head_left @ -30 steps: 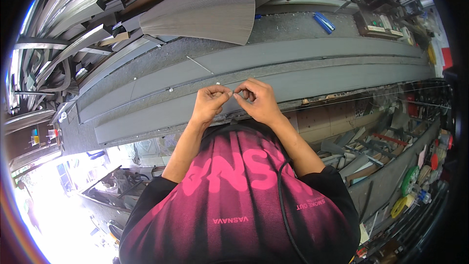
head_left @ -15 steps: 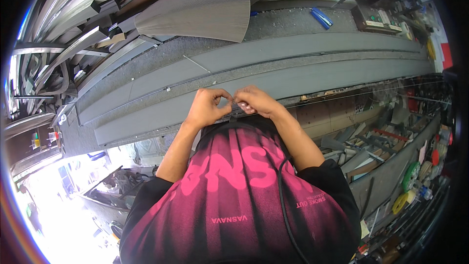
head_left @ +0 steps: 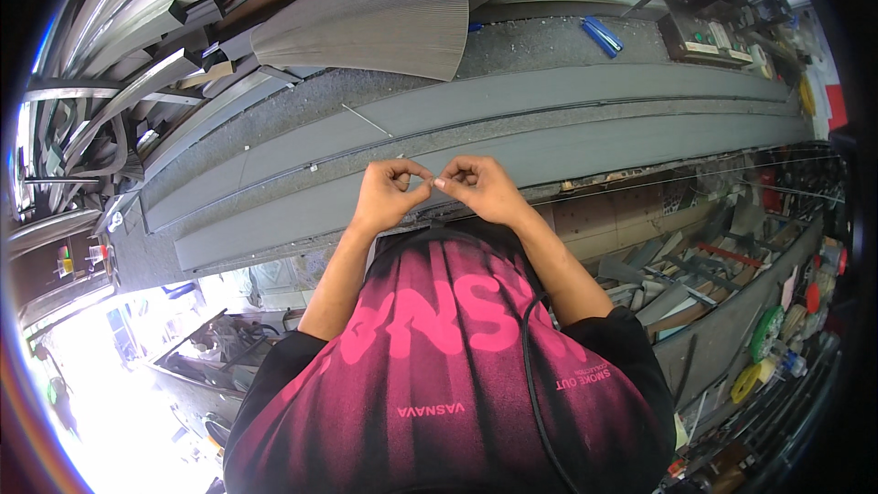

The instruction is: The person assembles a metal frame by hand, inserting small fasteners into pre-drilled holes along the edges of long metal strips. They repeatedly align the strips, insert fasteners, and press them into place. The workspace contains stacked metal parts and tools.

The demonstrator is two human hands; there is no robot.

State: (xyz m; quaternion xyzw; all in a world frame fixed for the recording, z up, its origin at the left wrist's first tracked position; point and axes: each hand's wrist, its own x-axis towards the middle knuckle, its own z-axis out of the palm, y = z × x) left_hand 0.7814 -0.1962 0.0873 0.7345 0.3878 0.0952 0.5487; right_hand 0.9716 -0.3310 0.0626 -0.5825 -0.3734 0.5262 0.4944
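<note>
Over the bench (head_left: 514, 55) near edge: left hand (head_left: 389, 197) and right hand (head_left: 485, 190), raised, fingertips touching or nearly so.
Right hand, change: rolled since half a second ago; its curled fingers showed lower then, whereas its thumb now lies along the lower side, directed at the left hand.
Significance: judged a readjustment of finger position; the work remains at the fingertips.
Left hand, opening: thumb and forefinger curved into a ring, tips close together in a pinching posture.
Right hand, opening: thumb and forefinger tips likewise drawn close, other fingers curled.
Item at fingertips: too small to identify; cannot tell whether either hand grips anything.
Near grey strip (head_left: 594, 144): lengthwise on the bench, immediately beyond the hands in view; contact not evident.
Small white piece (head_left: 313, 167): beyond the left hand, toward the left.
Far grey strip (head_left: 549, 87): roughly parallel to the near one.
Thin rod (head_left: 367, 120): aslant at the far strip.
Blue tool (head_left: 603, 37): behind the far strip, right of centre.
Ribbed grey sheet (head_left: 384, 18): at the bench's far side.
</note>
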